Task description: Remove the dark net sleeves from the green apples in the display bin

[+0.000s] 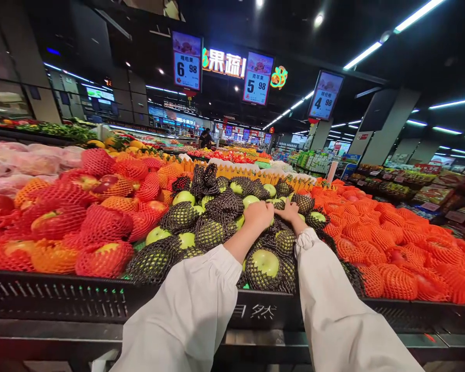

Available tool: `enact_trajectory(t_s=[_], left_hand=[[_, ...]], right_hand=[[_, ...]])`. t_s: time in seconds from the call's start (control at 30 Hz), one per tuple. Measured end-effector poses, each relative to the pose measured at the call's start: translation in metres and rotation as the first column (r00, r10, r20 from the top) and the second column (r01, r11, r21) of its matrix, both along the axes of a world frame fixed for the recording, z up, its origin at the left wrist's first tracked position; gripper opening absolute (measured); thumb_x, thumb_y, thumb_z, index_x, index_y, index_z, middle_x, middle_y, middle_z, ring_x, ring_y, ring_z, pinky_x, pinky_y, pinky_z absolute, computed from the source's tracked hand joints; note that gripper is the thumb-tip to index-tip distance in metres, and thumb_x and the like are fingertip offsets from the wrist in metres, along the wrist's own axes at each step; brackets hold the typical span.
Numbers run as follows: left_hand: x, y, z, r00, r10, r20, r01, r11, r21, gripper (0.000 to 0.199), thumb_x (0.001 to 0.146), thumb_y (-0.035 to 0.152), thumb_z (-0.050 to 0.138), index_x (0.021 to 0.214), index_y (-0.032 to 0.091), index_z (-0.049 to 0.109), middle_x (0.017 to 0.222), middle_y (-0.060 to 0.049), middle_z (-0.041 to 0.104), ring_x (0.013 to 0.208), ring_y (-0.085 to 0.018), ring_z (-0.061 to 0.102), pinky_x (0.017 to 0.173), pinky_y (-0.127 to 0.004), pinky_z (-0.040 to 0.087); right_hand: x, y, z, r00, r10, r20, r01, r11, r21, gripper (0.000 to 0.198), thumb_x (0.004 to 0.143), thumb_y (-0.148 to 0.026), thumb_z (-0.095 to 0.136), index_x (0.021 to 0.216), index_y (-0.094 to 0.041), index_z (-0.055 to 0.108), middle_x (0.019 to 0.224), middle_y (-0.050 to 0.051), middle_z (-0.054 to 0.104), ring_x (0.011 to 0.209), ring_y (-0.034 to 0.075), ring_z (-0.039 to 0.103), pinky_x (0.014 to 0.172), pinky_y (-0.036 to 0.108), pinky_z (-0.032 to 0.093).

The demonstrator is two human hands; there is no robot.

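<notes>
Black crate [282,311] walls in the heaped green apples [265,262], presumably against rolling; dark foam nets [225,205] likely prevent bruising. Left hand [259,215] curls over the heap, right hand [290,212] just beside, finger extended; can't tell whether either grips. Apples lie beneath and around both.

Green apples [265,262] in black nets [217,204] are touched by the left hand [259,214] and the right hand [289,211], set close together. The apples are flanked by pink-netted fruit [105,227] and orange-netted fruit [383,237]; price signs [258,77] are hung above.
</notes>
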State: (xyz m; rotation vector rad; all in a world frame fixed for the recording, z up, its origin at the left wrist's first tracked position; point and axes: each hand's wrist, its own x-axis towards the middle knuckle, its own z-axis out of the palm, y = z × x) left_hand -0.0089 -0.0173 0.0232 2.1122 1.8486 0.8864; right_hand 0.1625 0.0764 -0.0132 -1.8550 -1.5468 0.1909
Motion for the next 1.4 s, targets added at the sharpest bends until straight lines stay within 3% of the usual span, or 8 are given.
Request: enact_trajectory(t_s=[0.2,0.27,0.47,0.77,0.93,1.03,1.2,1.4], left_hand=[[0.005,-0.005,-0.001,0.999,0.019,-0.03,-0.017,0.998,0.064,0.046,0.097,0.032,0.033,0.104,0.013,0.074,0.108,-0.015,0.075,0.108,-0.031,0.067,0.086,-0.039,0.054],[0.004,-0.004,-0.002,0.999,0.028,-0.018,-0.025,0.989,0.146,0.042,0.096,0.03,0.035,0.104,0.013,0.073,0.11,-0.014,0.074,0.109,-0.029,0.066,0.09,-0.038,0.053],[-0.007,-0.016,0.012,0.991,-0.016,0.133,-0.048,0.886,0.462,0.03,0.092,0.019,0.041,0.107,0.021,0.067,0.115,-0.006,0.072,0.114,-0.021,0.059,0.1,-0.031,0.047],[-0.095,-0.023,0.054,0.947,0.293,0.129,-0.319,0.902,0.292,0.036,0.093,0.03,0.046,0.122,0.017,0.063,0.133,-0.018,0.057,0.127,-0.036,0.049,0.106,-0.047,0.043],[-0.165,0.033,0.045,0.964,0.263,0.03,-0.264,0.949,0.17,0.065,0.081,0.02,0.062,0.143,0.033,0.05,0.161,-0.012,0.029,0.147,-0.039,0.032,0.112,-0.05,0.039],[-0.185,0.061,0.033,0.973,0.23,0.018,-0.231,0.971,0.057,0.055,0.076,0.013,0.064,0.129,0.028,0.065,0.155,-0.009,0.044,0.144,-0.035,0.041,0.116,-0.042,0.037],[-0.195,0.068,0.029,0.967,0.249,0.056,-0.252,0.966,0.063,0.044,0.085,0.019,0.054,0.128,0.016,0.065,0.136,-0.011,0.064,0.125,-0.027,0.061,0.108,-0.032,0.046],[-0.209,0.05,0.036,0.799,0.568,0.197,-0.601,0.742,0.296,0.051,0.09,0.02,0.048,0.14,0.01,0.048,0.169,-0.016,0.013,0.145,-0.034,0.038,0.115,-0.049,0.041]], right_hand=[[0.014,-0.034,0.04,0.986,0.099,-0.133,-0.061,0.962,0.266,0.079,0.086,-0.065,0.054,0.142,-0.01,0.045,0.135,0.021,0.06,0.12,0.03,0.061,0.105,0.044,0.046],[0.008,-0.044,0.048,0.95,0.296,-0.104,-0.248,0.912,0.328,0.074,0.082,-0.066,0.059,0.136,-0.015,0.053,0.126,0.016,0.066,0.109,0.027,0.066,0.1,0.042,0.05],[-0.009,-0.048,0.036,0.611,0.779,-0.143,-0.79,0.61,-0.052,0.073,0.066,-0.058,0.079,0.127,-0.021,0.063,0.125,0.009,0.068,0.11,0.026,0.066,0.101,0.044,0.053],[-0.025,-0.043,0.022,0.553,0.828,-0.092,-0.829,0.535,-0.166,0.098,0.05,-0.041,0.093,0.137,-0.022,0.053,0.139,0.008,0.061,0.127,0.028,0.059,0.113,0.043,0.043],[-0.03,-0.044,0.022,0.572,0.82,-0.004,-0.814,0.567,-0.124,0.084,0.054,-0.04,0.09,0.128,-0.02,0.057,0.127,0.008,0.066,0.117,0.028,0.063,0.107,0.042,0.046],[-0.026,-0.042,0.023,0.614,0.787,0.057,-0.784,0.617,-0.071,0.078,0.054,-0.04,0.089,0.123,-0.021,0.059,0.12,0.005,0.069,0.112,0.027,0.064,0.104,0.042,0.047],[-0.018,-0.041,0.026,0.846,0.514,0.139,-0.531,0.833,0.152,0.078,0.055,-0.048,0.088,0.123,-0.023,0.06,0.112,0.007,0.072,0.104,0.03,0.067,0.098,0.043,0.049],[-0.011,-0.042,0.032,0.997,-0.014,-0.073,0.038,0.942,0.334,0.082,0.064,-0.058,0.081,0.133,-0.023,0.052,0.123,0.011,0.069,0.111,0.032,0.065,0.097,0.04,0.048]])
